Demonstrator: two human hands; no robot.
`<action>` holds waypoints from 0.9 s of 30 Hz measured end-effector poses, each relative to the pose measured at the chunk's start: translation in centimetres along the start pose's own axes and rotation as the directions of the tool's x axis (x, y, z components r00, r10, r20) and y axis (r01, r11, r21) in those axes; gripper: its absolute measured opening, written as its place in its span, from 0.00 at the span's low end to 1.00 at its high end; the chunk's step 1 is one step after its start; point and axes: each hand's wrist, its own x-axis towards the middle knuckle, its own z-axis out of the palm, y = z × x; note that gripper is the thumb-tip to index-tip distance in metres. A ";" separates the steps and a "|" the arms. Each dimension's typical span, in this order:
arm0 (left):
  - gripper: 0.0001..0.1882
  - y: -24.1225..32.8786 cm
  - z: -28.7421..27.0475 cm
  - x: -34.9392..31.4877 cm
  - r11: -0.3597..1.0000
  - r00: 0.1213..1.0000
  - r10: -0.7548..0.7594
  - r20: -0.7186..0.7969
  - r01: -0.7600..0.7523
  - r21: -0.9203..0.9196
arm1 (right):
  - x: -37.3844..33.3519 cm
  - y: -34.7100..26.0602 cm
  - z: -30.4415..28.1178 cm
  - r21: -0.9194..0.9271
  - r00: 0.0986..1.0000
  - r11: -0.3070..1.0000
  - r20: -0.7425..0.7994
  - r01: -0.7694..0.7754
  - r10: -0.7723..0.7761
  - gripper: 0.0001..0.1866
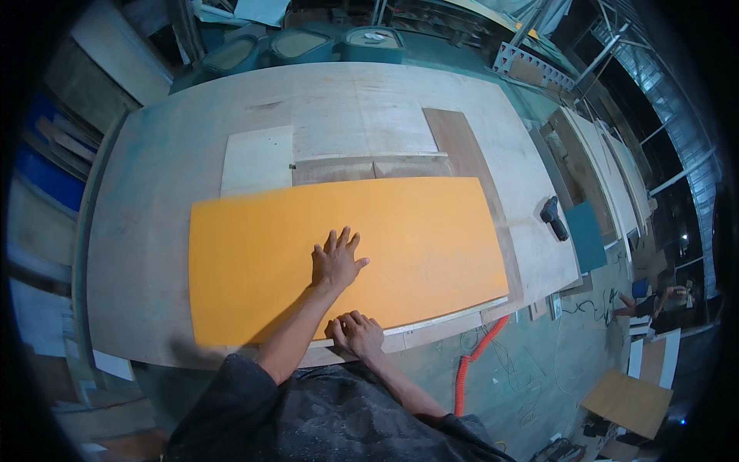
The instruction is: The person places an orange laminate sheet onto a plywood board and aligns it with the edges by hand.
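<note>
A large flat orange panel (416, 239) lies on the big worktable, covering wooden pieces beneath it. My left hand (337, 262) rests palm down near the middle of the panel, its fingers spread. At the panel's near edge is my right hand (359, 334), with bent fingers over the edge. What the underside of that hand touches is hidden. Below the panel's near edge a pale wooden strip (443, 321) shows. Beyond the far edge, wooden frame bars (339, 171) stick out, beside a pale board (258, 158) and a brown board (460, 142).
A dark power drill (553, 219) lies on the worktable (138, 254) at the right. A red coiled hose (463, 377) hangs by the near edge. Green bins (372, 51) stand behind the table. Stacked boards (589, 169) and another person (643, 305) are at the right.
</note>
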 end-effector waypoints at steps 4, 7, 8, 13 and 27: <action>0.42 -1.1 -0.8 3.8 1.000 1.000 -0.017 -0.015 0.017 -0.022 | 3.9 0.4 0.7 0.016 1.000 1.000 0.003 0.009 -0.009 0.10; 0.41 -1.8 -1.4 6.7 1.000 1.000 -0.025 -0.011 0.025 -0.017 | 6.9 0.9 1.4 0.009 1.000 1.000 -0.015 0.008 -0.008 0.10; 0.41 -2.1 -1.7 8.0 1.000 1.000 -0.022 -0.018 0.022 -0.012 | 8.0 1.3 1.8 -0.002 1.000 1.000 -0.015 0.013 -0.013 0.10; 0.41 -3.5 -2.2 12.1 0.999 0.999 -0.029 -0.017 0.030 0.016 | 12.0 2.0 3.1 0.030 1.000 1.000 -0.010 -0.007 0.008 0.11; 0.41 -5.6 -5.8 22.7 0.997 0.997 -0.073 0.001 0.073 0.038 | 23.1 4.2 5.9 0.004 0.998 0.998 -0.003 -0.066 0.066 0.12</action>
